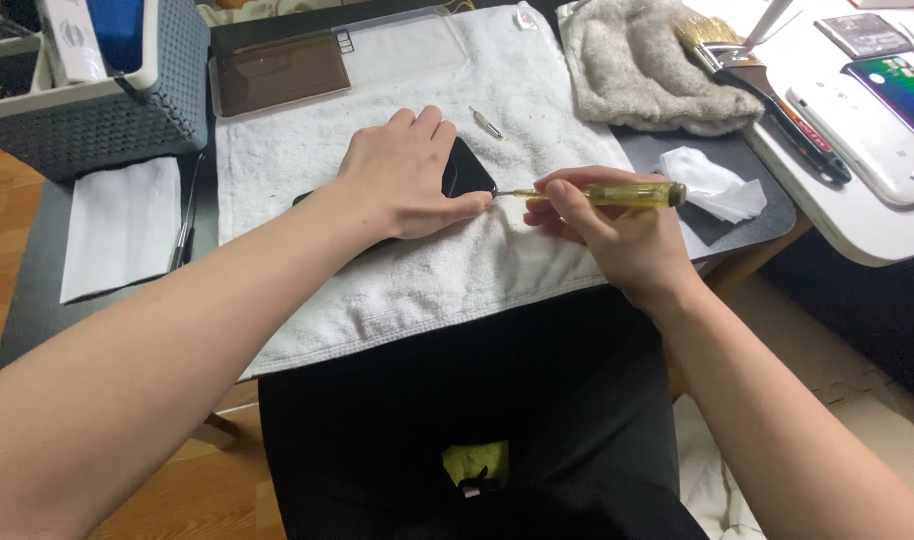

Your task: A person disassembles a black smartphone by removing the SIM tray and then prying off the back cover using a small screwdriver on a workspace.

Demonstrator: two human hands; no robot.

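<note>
A black phone [467, 170] lies flat on a white towel [427, 270], mostly covered by my left hand [407, 175], which presses down on it. My right hand [602, 225] grips a screwdriver with a clear yellow handle [617, 194]. Its thin metal tip points left and meets the phone's lower right edge, close to my left thumb. A small metal bit [488, 123] rests on the towel just beyond the phone.
A grey basket [107, 110] stands back left, white paper [122, 225] below it. A brown flat case [282, 72] lies behind the towel. A fluffy cloth [637, 65], a paintbrush [752, 75], a crumpled tissue [712, 185] and two phones [877, 130] sit to the right.
</note>
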